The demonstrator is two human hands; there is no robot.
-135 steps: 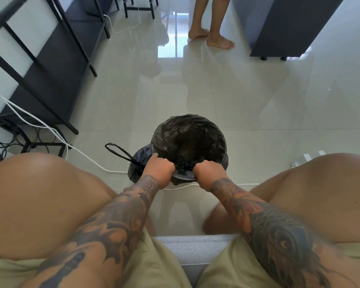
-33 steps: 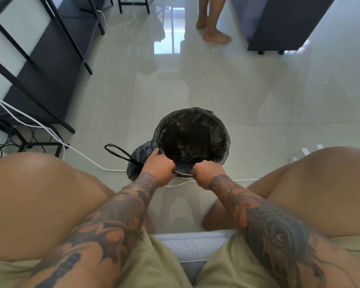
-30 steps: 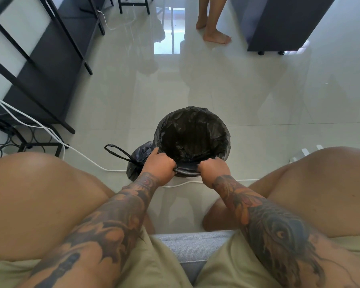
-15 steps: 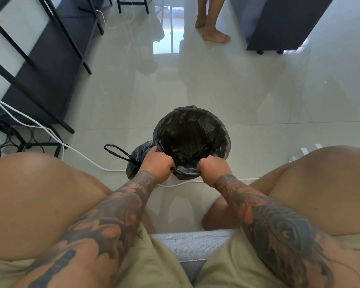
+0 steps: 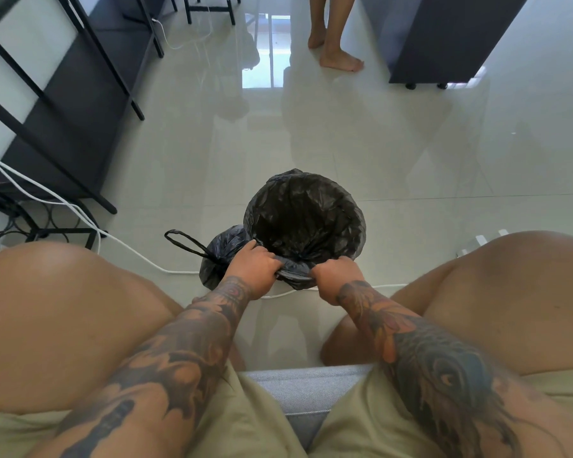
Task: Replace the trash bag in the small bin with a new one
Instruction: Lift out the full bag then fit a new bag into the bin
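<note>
Glossy pale floor tiles (image 5: 361,143) carry everything in view. Both hands meet at the near edge of the small bin (image 5: 293,284): the left hand (image 5: 253,271) and the right hand (image 5: 336,274) each have fingers curled tight around bunched black plastic of the new trash bag (image 5: 305,216), which lines the bin with its mouth spread wide open. Between the fists the bag's edge is gathered into a fold over the near rim. Touching the bin's left side sits the tied-off old bag (image 5: 219,256), its loop handle lying out to the left on the tiles. A white cable (image 5: 80,213) runs across the floor from the left and passes just nearside of the bin. Bare knees flank the bin on either side, close to it. Beyond it the floor lies open up to another person's bare feet (image 5: 339,59) and a dark cabinet (image 5: 444,38) at the far right; black metal shelving (image 5: 80,94) lines the left edge.
</note>
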